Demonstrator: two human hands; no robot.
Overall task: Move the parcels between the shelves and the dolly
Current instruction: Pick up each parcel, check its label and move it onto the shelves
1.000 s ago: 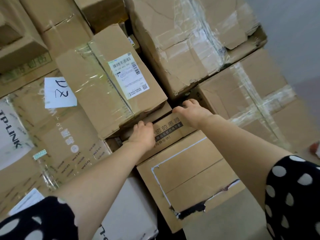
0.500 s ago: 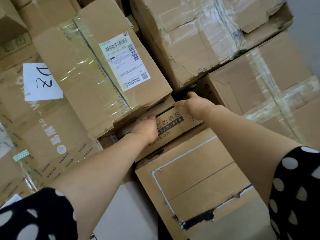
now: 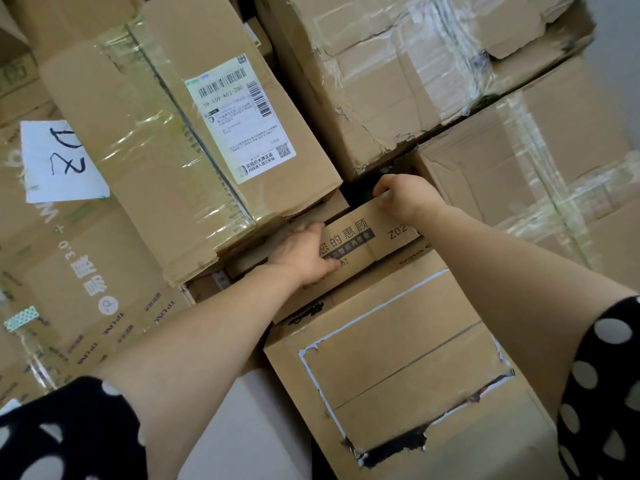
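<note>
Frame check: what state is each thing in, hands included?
Left hand, grips the printed box's left end.
Right hand, grips the printed box's far edge.
Printed box, closed, partly under the labelled box, lying on the torn box.
Labelled box, taped shut, tilted.
Torn box, closed, label ripped off.
Crumpled box, taped, cardboard torn.
Note, stuck flat on a carton.

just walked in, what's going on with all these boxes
A person grips a small printed box wedged in a stack of cardboard parcels. The left hand holds its near left end, fingers reaching in under the labelled box. The right hand curls over its far edge. It sits on a bigger box and is not yet pulled out.
</note>
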